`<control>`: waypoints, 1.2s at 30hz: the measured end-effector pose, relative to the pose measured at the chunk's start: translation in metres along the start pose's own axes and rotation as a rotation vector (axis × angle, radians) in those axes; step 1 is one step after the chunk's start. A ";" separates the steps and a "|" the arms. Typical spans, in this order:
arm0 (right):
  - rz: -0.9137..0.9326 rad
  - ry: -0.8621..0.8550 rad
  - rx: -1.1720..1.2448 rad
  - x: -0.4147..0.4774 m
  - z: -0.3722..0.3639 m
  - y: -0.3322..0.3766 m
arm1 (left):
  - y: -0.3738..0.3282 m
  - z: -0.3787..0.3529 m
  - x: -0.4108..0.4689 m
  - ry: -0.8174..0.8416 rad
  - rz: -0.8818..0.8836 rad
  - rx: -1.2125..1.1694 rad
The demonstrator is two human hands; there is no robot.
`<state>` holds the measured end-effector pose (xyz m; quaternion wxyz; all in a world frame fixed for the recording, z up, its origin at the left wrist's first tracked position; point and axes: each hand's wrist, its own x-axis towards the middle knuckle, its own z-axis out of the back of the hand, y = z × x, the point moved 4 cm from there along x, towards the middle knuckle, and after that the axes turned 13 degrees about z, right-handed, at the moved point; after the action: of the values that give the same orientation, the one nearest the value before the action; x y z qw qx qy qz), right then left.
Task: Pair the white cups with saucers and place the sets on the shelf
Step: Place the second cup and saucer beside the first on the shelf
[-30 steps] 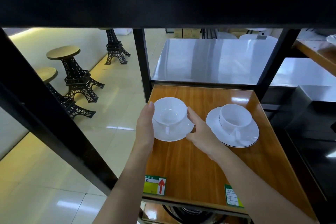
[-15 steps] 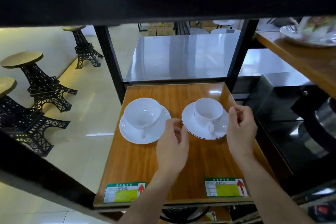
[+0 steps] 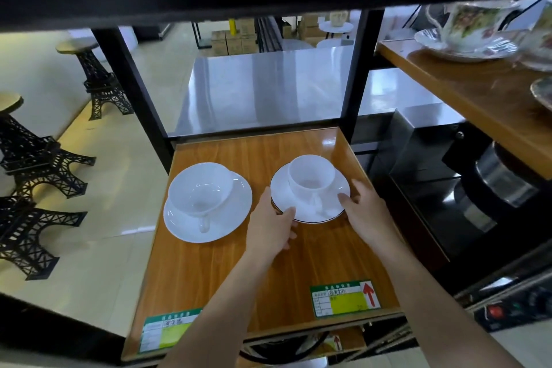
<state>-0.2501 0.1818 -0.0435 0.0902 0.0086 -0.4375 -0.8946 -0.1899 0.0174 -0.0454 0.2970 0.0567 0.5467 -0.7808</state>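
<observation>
Wooden shelf (image 3: 209,275) seen at frame centre, black frame posts behind. Dark-rimmed saucer (image 3: 304,209) with white cup (image 3: 310,173) flanked by both hands: left hand (image 3: 273,225) pinching near-left rim, right hand (image 3: 366,207) fingertips pressed on right rim. Second plain white cup-and-saucer set (image 3: 206,203) placed left, untouched, handle toward viewer.

Even indoor light with soft shadows. Glare patches lie on the wooden shelf (image 3: 239,272) beyond the hands (image 3: 270,225) and on the steel counter (image 3: 268,89) further off. The floral teaware (image 3: 469,30) up right of them smears with blur; the frame's edges bow, and the top is black.
</observation>
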 end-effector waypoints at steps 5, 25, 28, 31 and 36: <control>0.030 -0.004 0.007 0.001 0.000 0.001 | 0.002 -0.003 0.004 -0.005 0.003 -0.017; 0.007 -0.088 0.035 0.007 0.005 -0.009 | 0.000 -0.009 0.012 0.073 0.020 0.112; 0.011 -0.106 0.025 0.007 0.004 -0.010 | 0.000 -0.009 0.012 0.072 0.015 0.102; 0.008 -0.119 0.020 0.007 0.003 -0.011 | -0.001 -0.008 0.010 0.073 0.012 0.087; -0.012 -0.144 0.046 0.010 0.002 -0.016 | -0.004 -0.008 0.011 0.031 0.024 0.148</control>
<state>-0.2627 0.1909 -0.0541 0.0528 -0.0512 -0.4634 -0.8831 -0.2022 0.0207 -0.0498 0.2929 0.0972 0.4913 -0.8145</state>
